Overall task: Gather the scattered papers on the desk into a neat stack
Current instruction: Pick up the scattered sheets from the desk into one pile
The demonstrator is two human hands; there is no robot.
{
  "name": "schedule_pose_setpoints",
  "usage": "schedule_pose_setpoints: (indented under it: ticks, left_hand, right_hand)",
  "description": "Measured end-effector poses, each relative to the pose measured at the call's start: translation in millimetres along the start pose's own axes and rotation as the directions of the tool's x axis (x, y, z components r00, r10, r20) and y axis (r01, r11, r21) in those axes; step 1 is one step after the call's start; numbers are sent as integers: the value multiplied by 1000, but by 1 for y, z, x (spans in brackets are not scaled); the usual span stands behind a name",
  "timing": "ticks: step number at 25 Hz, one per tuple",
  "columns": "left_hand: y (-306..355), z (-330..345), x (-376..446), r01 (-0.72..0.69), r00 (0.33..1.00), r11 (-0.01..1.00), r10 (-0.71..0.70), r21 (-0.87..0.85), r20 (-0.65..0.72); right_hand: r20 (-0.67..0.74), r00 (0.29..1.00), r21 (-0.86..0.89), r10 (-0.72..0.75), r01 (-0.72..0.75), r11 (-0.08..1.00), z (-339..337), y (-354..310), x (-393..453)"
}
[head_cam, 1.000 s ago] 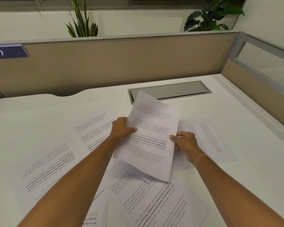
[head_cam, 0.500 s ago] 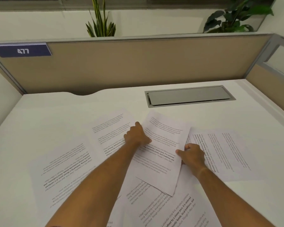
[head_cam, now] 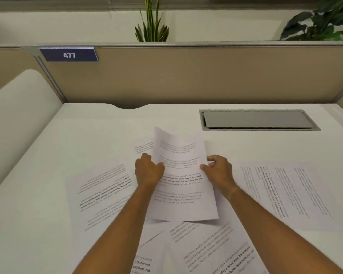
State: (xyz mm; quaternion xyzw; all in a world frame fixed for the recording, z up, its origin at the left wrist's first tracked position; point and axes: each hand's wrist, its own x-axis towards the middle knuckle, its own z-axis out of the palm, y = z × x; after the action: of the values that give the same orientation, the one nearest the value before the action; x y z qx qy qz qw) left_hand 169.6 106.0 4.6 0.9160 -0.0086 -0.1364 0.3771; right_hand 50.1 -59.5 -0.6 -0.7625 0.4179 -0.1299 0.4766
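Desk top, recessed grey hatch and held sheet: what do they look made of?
White desk top: probably matte laminate, smooth with no glare. Grey rectangular hatch: brushed metal or painted plastic, faint sheen. Printed white sheet between both hands: thin paper, bowing along its length.

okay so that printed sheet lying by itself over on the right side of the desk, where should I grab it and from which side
Take the sheet on the right by its near-left edge, coming in from the left with the right hand, which is closest. It lies flat on the desk with nothing overlapping it, so probably press and slide that edge until a corner lifts, then pinch.
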Motion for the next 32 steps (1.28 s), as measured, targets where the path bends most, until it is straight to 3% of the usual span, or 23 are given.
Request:
schedule_pose_setpoints:
  ticks: [2,4,6,8,12,14,18,21,23,26,28,32]
  left_hand:
    - [-10,0,5,12,999,977,-4,213,-38]
    - [-13,3,7,27,999,936,-17,352,-33]
    - [-11,4,10,59,998,926,-60,372,-11]
    - [-5,5,14,121,992,938,-129,326,3]
    - [0,4,18,204,977,958,-213,200,24]
    - [-2,3,19,153,987,979,-159,137,33]
    - [-3,-3,7,-200,980,968,197,-151,-31]
    - [4,-19,-1,-380,925,877,368,-295,-97]
    - [8,-36,-4,-443,894,810,432,-384,-122]
    - [16,-64,-10,-448,881,729,459,-518,-117]
    - [24,-77,-9,-457,879,722,457,-520,-138]
    - [41,-96,-1,-522,840,656,506,-546,-195]
  right_hand:
    - [59,997,-115,-48,55,992,14,-9,8]
    - [106,991,-413,-83,120,903,22,-14,16]
    - [154,987,-640,-36,128,758,26,-17,17]
    - [178,984,-662,7,114,741,30,-18,18]
    - [161,986,-500,40,46,865,32,-15,22]
    - [163,985,-453,57,24,891,31,-13,24]
    - [138,989,-299,54,-11,954,30,-6,28]
    - [117,992,26,49,-53,998,24,-11,33]
    - [216,975,267,52,-111,957,14,-22,36]
    - [326,937,520,-124,-68,851,-5,-44,43]
    - [275,921,633,-278,44,773,-17,-61,46]
    - [141,868,666,-475,272,694,-41,-91,42]
